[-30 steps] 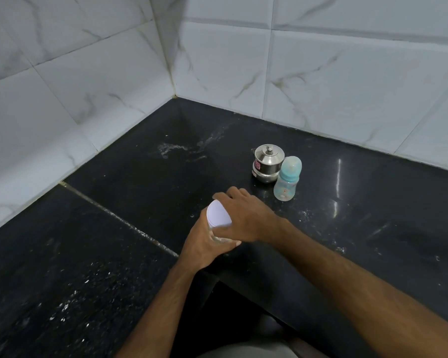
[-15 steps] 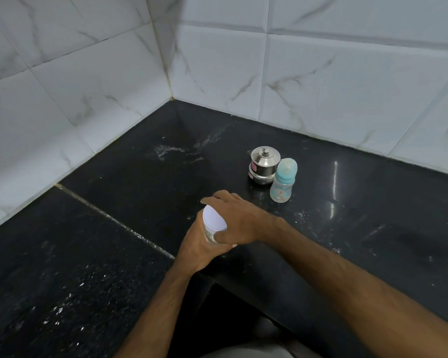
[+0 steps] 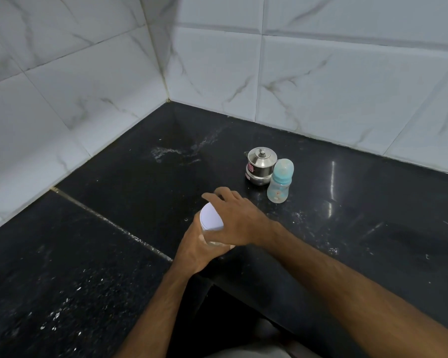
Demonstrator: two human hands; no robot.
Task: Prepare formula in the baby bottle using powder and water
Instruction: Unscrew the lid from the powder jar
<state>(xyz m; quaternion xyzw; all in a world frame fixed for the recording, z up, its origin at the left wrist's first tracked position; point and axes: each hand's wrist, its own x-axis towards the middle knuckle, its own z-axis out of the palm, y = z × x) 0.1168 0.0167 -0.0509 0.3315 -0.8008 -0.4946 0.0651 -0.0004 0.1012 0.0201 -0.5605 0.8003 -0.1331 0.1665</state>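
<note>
We see the table [image 3: 130,177] running into a corner, w/ tiled walls [image 3: 321,86] behind and to the left. Toward the back, right of centre, the steel pot [image 3: 261,166] stands upright; the baby bottle [image 3: 280,180] stands upright just beside it, to its right and slightly nearer us, touching or nearly so, can't tell which. Nearer us, left of both, our two hands meet at the table's front edge around a small container [image 3: 210,220]: left hand [image 3: 201,248] wraps its body from below/left, right hand [image 3: 237,219] lies over its lid from the right. Container sits well apart from pot & bottle.
</note>
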